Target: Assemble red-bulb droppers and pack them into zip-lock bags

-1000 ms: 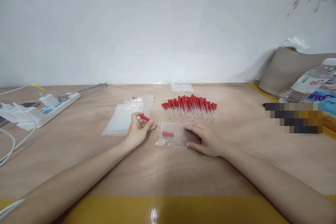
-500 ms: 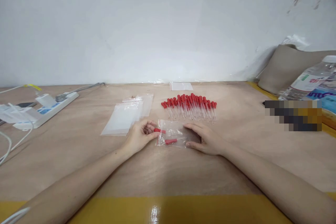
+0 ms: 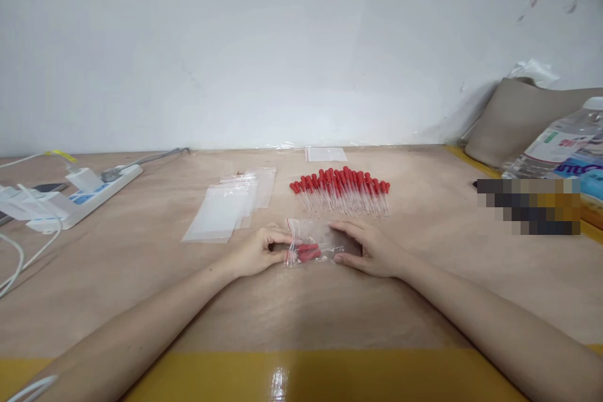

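Observation:
A clear zip-lock bag [image 3: 330, 242] with a red line along its mouth lies in front of me, its mouth toward the left. Inside it, side by side, are two droppers [image 3: 309, 256] with red rubber bulbs, thin clear tubes pointing right. My left hand [image 3: 264, 251] grips the bag's mouth between thumb and fingers; the fingertips are partly hidden by the plastic. At the opposite end, my right hand [image 3: 370, 250] holds the bag with thumb below and fingers above. Just beyond the bag lies a row of droppers [image 3: 342, 188], bulbs facing away from me.
Overlapping zip-lock bags [image 3: 214, 213] lie left of the droppers, and another bag [image 3: 326, 154] lies by the wall. A white power strip [image 3: 89, 198] with cables sits at far left. At right are a plastic bottle [image 3: 551, 144] and a blurred-out item [image 3: 530, 207].
The second dropper has gone from my left fingers into the bag and now rests against the first. My left fingers have moved to the bag's mouth; my right hand stays in place.

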The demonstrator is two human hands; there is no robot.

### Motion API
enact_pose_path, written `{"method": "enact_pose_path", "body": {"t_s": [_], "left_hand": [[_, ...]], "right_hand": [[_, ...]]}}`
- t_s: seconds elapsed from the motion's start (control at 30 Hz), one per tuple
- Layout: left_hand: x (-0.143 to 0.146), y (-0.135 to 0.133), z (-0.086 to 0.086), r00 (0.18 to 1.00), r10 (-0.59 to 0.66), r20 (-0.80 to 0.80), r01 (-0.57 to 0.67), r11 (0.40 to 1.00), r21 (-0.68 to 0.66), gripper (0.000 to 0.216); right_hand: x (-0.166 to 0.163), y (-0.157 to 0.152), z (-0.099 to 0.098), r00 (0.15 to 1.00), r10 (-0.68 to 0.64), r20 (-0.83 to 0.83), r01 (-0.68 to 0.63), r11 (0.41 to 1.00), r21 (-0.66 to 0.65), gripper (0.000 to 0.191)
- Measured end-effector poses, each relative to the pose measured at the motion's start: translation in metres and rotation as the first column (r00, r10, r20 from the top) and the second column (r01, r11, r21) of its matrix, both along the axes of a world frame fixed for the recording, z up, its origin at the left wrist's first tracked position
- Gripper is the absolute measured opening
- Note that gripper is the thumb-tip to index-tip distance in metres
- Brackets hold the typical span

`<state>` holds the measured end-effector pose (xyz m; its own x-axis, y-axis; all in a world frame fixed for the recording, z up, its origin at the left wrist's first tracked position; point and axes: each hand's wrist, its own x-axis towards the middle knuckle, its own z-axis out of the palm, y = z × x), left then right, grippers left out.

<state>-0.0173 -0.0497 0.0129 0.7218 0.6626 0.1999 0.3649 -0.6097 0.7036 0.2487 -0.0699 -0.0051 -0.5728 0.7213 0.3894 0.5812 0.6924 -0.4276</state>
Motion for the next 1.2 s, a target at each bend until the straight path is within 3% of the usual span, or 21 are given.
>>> {"method": "enact_pose_path", "body": {"t_s": [0.1, 0.27, 0.43, 0.57, 0.7, 0.87, 1.0, 1.2], "left_hand": [[-0.002, -0.001, 0.000, 0.997, 0.080, -0.023, -0.080, 0.996, -0.023, 0.025], [-0.012, 0.033, -0.003, 0.904, 0.420, 0.081, -0.417, 0.908, -0.053, 0.019], [0.011, 0.096, 0.007, 0.857, 0.512, 0.062, -0.514, 0.857, 0.031, 0.029], [0.043, 0.135, 0.010, 0.832, 0.548, 0.091, -0.548, 0.836, -0.026, 0.030], [0.058, 0.154, 0.003, 0.837, 0.538, 0.102, -0.526, 0.842, -0.124, 0.027], [0.055, 0.161, 0.000, 0.782, 0.586, 0.215, -0.540, 0.808, -0.237, 0.027], [0.047, 0.155, 0.010, 0.714, 0.613, 0.340, -0.505, 0.786, -0.357, 0.025], [0.008, 0.110, 0.028, 0.585, 0.632, 0.509, -0.429, 0.773, -0.467, 0.026]], "right_hand": [[0.000, 0.000, 0.000, 1.000, 0.018, -0.008, -0.018, 1.000, -0.008, 0.055], [0.000, 0.001, 0.000, 0.999, 0.045, -0.016, -0.046, 0.999, -0.019, 0.053], [0.000, 0.001, -0.002, 0.999, 0.049, -0.021, -0.049, 0.999, -0.010, 0.052], [0.000, 0.001, -0.001, 0.999, 0.047, -0.010, -0.047, 0.999, -0.015, 0.052], [-0.001, -0.001, 0.000, 0.999, 0.036, -0.002, -0.036, 0.999, -0.019, 0.053], [0.000, 0.000, -0.001, 0.999, 0.034, -0.005, -0.034, 0.999, -0.021, 0.052], [0.000, 0.001, -0.001, 0.999, 0.043, -0.007, -0.043, 0.999, -0.015, 0.051], [0.000, 0.001, -0.002, 0.999, 0.048, -0.019, -0.049, 0.999, -0.021, 0.051]]}}
